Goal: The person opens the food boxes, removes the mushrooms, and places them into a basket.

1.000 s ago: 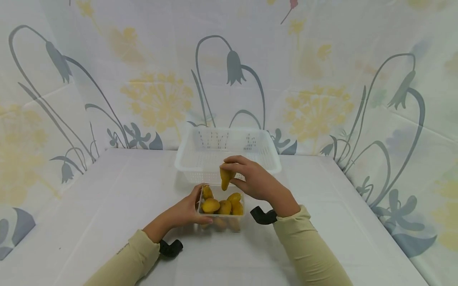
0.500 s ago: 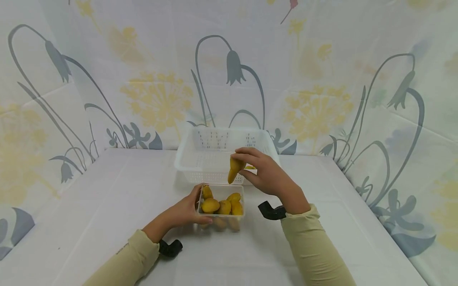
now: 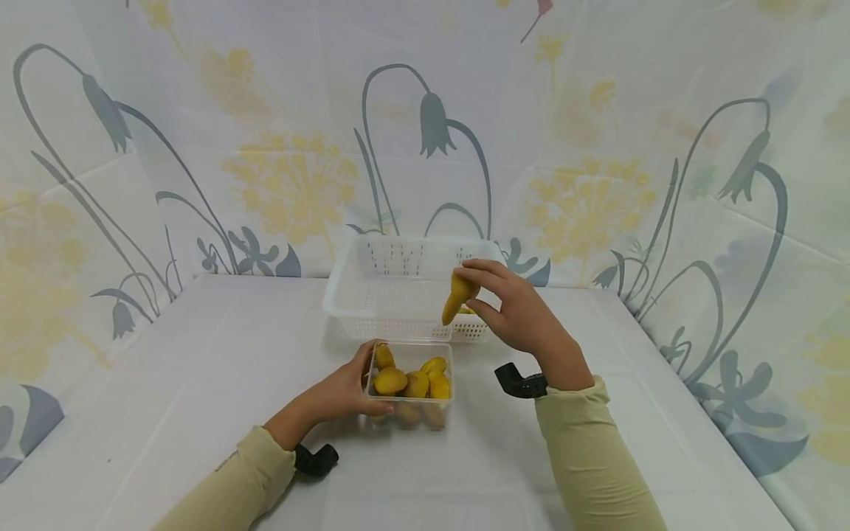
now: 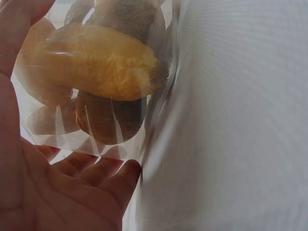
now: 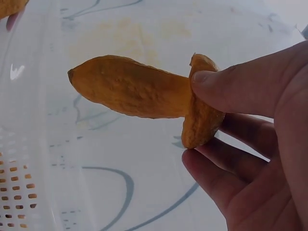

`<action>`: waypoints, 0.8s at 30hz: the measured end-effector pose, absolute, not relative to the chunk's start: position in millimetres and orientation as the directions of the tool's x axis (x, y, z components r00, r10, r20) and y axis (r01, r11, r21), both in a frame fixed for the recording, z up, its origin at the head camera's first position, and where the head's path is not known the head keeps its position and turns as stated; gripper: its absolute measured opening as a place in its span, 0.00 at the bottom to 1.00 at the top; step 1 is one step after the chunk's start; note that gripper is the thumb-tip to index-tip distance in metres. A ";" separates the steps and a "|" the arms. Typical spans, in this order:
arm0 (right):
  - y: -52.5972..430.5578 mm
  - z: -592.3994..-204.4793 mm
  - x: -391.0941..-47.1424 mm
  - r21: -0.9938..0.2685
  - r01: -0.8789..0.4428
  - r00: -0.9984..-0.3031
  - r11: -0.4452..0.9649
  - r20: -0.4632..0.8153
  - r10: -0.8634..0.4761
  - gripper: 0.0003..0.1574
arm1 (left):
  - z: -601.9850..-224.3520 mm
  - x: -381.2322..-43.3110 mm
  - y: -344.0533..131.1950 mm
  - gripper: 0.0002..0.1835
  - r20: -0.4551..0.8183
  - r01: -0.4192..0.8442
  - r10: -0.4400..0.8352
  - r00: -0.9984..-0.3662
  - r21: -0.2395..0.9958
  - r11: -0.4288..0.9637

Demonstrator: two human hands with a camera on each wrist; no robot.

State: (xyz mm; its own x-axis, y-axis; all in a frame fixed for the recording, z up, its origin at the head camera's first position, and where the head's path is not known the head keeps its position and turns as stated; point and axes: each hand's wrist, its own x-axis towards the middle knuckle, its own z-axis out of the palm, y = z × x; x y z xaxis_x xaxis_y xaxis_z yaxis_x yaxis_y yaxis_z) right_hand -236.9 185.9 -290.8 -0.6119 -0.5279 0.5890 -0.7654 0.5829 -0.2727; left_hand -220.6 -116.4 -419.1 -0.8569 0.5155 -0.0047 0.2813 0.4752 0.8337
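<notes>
My right hand pinches a yellow mushroom by its cap, thumb on one side and fingertips on the other. Its thick stem points down and to the left in the head view. The hand is over the front right part of a white perforated basket. My left hand grips the left side of a clear plastic box, thumb at the front and fingers behind. Inside the box lie several yellow mushrooms, seen through the wall in the left wrist view too.
The basket stands behind the box, near the flowered cloth backdrop. Behind the right hand, a bit of yellow shows in the basket. White cloth covers the table. Black wrist mounts stick out from both wrists.
My right hand has moved right and away from me, carrying the mushroom from above the box to over the basket's front right part. My left hand and the box have stayed put.
</notes>
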 end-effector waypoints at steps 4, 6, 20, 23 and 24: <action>190.7 -289.4 -237.9 -0.287 -0.740 -0.641 0.609 0.575 -0.508 0.29 | -419.4 -221.0 -116.5 0.59 -0.004 0.285 0.521 -0.853 0.835 0.472; 193.1 -289.0 -238.2 -0.290 -0.729 -0.652 0.620 0.572 -0.498 0.29 | -419.3 -221.1 -116.4 0.59 -0.006 0.283 0.523 -0.852 0.836 0.470; 203.7 -292.4 -246.6 -0.313 -0.663 -0.695 0.680 0.595 -0.403 0.27 | -418.5 -220.6 -116.2 0.59 -0.017 0.268 0.510 -0.860 0.836 0.479; 204.1 -294.6 -248.6 -0.321 -0.646 -0.707 0.692 0.593 -0.385 0.27 | -419.4 -221.2 -116.4 0.59 -0.014 0.271 0.512 -0.859 0.836 0.477; 204.2 -295.5 -249.4 -0.324 -0.639 -0.713 0.698 0.590 -0.379 0.27 | -419.6 -221.3 -116.5 0.59 -0.013 0.273 0.513 -0.858 0.836 0.477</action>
